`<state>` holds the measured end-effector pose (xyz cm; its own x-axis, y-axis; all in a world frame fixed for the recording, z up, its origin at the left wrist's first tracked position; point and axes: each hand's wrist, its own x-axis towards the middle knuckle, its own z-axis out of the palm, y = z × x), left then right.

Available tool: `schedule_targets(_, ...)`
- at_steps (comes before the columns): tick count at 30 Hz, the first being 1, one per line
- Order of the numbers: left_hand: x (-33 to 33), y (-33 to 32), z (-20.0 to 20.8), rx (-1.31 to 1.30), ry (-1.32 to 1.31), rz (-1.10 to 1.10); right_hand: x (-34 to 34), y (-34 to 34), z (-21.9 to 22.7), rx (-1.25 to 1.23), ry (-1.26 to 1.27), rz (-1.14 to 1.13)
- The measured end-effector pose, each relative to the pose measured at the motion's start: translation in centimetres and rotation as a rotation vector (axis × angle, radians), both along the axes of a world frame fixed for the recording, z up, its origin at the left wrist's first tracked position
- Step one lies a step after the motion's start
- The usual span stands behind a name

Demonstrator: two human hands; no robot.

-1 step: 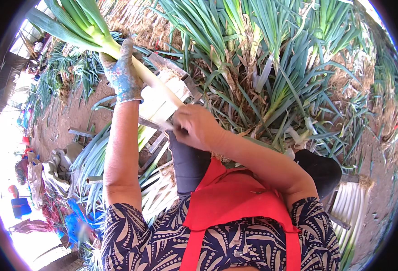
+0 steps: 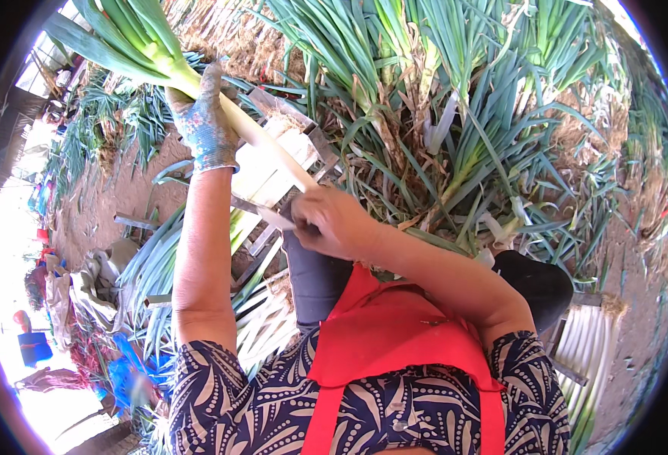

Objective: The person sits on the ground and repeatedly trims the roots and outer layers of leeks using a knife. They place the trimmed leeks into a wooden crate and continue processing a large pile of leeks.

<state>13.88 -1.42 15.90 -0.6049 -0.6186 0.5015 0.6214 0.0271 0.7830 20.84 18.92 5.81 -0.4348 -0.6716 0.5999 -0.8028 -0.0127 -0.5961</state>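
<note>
A long green onion (image 2: 262, 144) slants across in front of me, its green leaves at the upper left and its white end near my right hand. My left hand (image 2: 206, 125), in a dirty blue patterned glove, is closed round the stalk just below the leaves, thumb lying along it. My bare right hand (image 2: 332, 222) is a fist at the white end. From it a knife (image 2: 275, 219) shows only a short pale blade, pointing left; the handle is hidden in the fingers. Whether the fist also touches the onion's end, I cannot tell.
Heaped green onions (image 2: 455, 144) with loose leaves lie ahead and to the right. A metal rack (image 2: 320, 144) stands behind my hands. Peeled white onions (image 2: 262, 322) lie below my left forearm, and another bundle (image 2: 585, 345) rests at the lower right. A red apron (image 2: 394, 334) covers my lap.
My right fist has shifted very slightly, and the knife's blade shows more clearly apart from the stalk. My left hand and the onion have hardly moved.
</note>
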Motion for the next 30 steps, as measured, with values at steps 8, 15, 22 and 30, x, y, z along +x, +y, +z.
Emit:
schedule_targets(8,1.0,-1.3,-1.5,0.060,-0.055,0.071,3.1,16.3,-6.8,0.822,-0.459,0.083)
schedule_targets(15,1.3,-2.5,-1.4,0.157,-0.076,0.040,5.1,20.8,-10.7,1.415,-0.490,0.105)
schedule_targets(22,2.4,-8.4,0.2,0.113,-0.064,0.114,1.7,18.2,-7.3,0.875,-0.239,-0.282)
schedule_targets(30,4.4,-8.4,-0.7,0.194,-0.028,-0.090,1.0,2.8,-1.1,0.327,-0.477,-0.168)
